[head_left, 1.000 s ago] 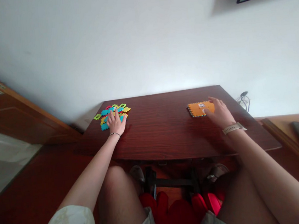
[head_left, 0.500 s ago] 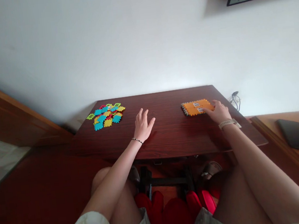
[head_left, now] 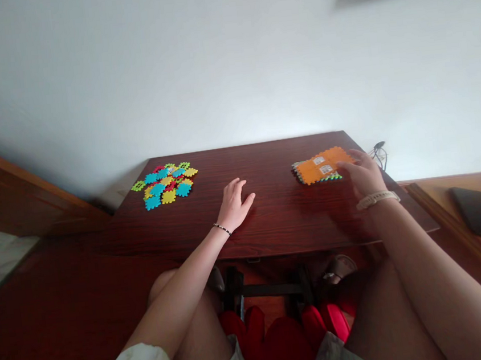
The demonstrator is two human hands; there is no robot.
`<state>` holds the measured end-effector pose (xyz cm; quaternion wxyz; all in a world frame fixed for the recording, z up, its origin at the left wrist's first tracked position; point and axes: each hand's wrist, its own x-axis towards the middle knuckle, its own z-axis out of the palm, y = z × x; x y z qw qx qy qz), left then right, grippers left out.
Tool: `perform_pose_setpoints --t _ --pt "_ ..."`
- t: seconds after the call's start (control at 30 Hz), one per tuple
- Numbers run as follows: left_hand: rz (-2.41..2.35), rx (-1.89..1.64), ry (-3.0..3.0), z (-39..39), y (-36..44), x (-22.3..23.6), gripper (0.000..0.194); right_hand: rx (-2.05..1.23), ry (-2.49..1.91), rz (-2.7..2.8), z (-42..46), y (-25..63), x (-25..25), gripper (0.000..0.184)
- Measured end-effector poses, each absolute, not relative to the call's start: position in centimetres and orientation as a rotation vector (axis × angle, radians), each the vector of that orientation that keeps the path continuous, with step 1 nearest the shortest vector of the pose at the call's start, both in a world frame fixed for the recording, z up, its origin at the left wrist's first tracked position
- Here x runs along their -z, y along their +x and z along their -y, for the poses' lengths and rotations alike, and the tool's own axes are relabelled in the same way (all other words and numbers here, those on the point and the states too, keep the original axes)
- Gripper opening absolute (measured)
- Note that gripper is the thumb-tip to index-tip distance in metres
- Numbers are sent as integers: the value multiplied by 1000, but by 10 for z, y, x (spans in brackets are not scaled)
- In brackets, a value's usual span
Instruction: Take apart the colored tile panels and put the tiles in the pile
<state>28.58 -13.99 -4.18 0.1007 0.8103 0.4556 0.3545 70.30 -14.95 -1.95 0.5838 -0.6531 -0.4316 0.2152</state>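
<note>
My left hand [head_left: 235, 202] rests on the middle of a dark wooden table [head_left: 271, 222], fingers stretched out and holding nothing. My right hand [head_left: 362, 172] grips the right edge of a flat stack of orange foam puzzle tiles [head_left: 320, 166] at the table's far right, tilting it up a little; green and grey tile edges show beneath the orange top. A loose heap of small foam puzzle pieces [head_left: 165, 184] in cyan, yellow, green and red lies at the far left of the table, well apart from my left hand.
A white wall rises behind the table. A black cable [head_left: 378, 153] hangs off the table's far right corner. A dark flat device [head_left: 480, 213] lies on a lighter wooden surface to the right. My knees and red footwear [head_left: 282, 336] sit below the table's near edge.
My left hand left the heap of pieces and moved right to the table's middle. My right hand took the orange stack by its right edge and tilted it up.
</note>
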Motion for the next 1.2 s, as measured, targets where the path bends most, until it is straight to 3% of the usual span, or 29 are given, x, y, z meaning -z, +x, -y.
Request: perform_pose_setpoints --t 0.2,0.43,0.73,1.0,1.2 --pt "-1230 -996 2293 155 295 33 35 -838 -1235 810 160 653 0 58" --pt "-1155 -966 2096 166 306 27 30 -1021 -1132 935 179 592 -24 56" --pt "-762 -906 1088 167 313 17 58 -1233 -905 967 196 533 -41 48" --pt "-625 -1088 742 160 306 5 41 -1319 -862 940 201 510 -28 41" --pt "-575 -1078 621 164 307 0 41 -1437 -825 876 200 501 -18 50"
